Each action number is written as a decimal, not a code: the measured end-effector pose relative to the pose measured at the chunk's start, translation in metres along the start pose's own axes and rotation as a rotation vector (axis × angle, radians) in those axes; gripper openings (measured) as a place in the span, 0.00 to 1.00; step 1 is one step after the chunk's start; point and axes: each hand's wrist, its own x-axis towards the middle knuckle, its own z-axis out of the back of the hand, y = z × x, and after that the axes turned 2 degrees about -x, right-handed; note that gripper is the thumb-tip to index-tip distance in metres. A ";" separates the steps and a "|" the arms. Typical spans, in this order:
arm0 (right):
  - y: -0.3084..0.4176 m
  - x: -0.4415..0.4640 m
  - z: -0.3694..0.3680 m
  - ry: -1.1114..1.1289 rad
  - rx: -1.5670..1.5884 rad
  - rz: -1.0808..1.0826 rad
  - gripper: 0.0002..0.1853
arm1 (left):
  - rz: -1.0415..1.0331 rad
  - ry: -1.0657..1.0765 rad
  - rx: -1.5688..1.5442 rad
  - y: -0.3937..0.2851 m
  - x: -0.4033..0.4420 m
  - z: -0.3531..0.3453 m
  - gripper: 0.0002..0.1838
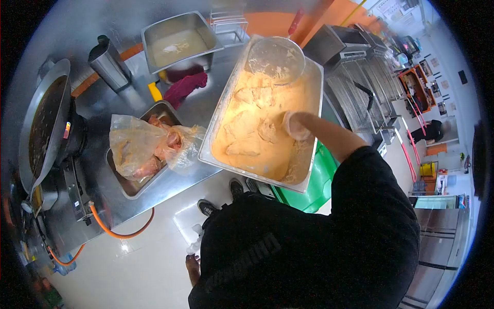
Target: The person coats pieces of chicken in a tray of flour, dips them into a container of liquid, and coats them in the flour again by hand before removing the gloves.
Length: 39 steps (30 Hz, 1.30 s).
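Your gloved right hand point(296, 127) is in the flour pan point(252, 178), among coated chicken pieces point(267, 130); finger closure hidden, can't tell. Left hand point(195, 239) hangs low, closure unclear. Flour pan overhangs worktop point(131, 100); hard outboard pressing could tip it.

The person wears a plain black T-shirt point(309, 252), its short, loose sleeve point(368, 177) ending above the elbow on the right. Slanting dim grey lettering point(242, 263) marks the near side of the cloth, too faint to read surely. The right hand point(295, 127) and left hand point(195, 234) wear thin, translucent, whitish gloves. Farther off, the dark shoes point(207, 207) show pale markings.
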 end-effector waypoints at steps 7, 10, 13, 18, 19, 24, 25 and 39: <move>-0.013 0.034 -0.035 -0.082 0.184 0.000 0.18 | -0.033 0.031 0.110 0.007 -0.009 0.003 0.17; -0.033 0.045 -0.011 -0.379 0.476 0.019 0.17 | -0.039 0.066 0.405 -0.018 -0.024 0.006 0.17; -0.025 0.057 0.017 -0.730 0.703 0.118 0.17 | -0.017 -0.021 0.268 -0.032 -0.039 0.006 0.17; -0.020 0.101 0.016 -0.654 -0.332 -0.117 0.17 | -0.280 0.079 0.149 -0.036 -0.040 0.013 0.17; -0.003 0.093 0.024 -0.573 -0.291 -0.171 0.18 | -0.286 0.080 0.086 -0.037 -0.040 0.015 0.17; 0.060 0.039 0.045 -0.339 -0.078 -0.219 0.24 | -0.116 0.036 0.535 -0.045 -0.038 0.014 0.18; 0.062 0.034 0.046 -0.354 -0.034 -0.210 0.25 | -0.097 0.035 0.504 -0.050 -0.045 0.006 0.17; -0.031 0.167 0.045 -0.678 -0.316 0.001 0.18 | -0.167 -0.012 0.187 -0.019 -0.042 0.019 0.15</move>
